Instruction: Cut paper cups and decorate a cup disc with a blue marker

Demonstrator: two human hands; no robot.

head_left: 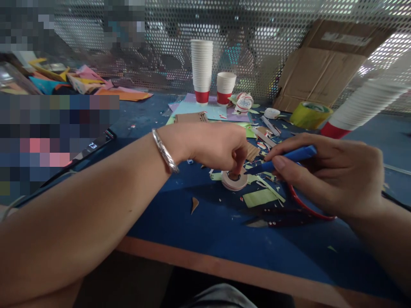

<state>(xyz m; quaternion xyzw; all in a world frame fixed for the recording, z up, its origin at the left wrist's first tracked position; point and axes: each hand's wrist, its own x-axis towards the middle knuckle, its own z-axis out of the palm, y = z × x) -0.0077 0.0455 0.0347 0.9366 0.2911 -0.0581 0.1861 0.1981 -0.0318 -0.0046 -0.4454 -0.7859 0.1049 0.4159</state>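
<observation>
On blue table (pixel 199 222), left hand (pixel 215 145) pinches tape roll (pixel 230 185), right hand (pixel 334 175) grips half-hidden cutter (pixel 298 154).

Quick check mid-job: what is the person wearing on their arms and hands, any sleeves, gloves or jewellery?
The left arm and right arm are bare, with no sleeves in view. Neither the left hand nor the right hand wears a glove. A plain silver metal bangle circles the left wrist. No ring or watch shows.
</observation>
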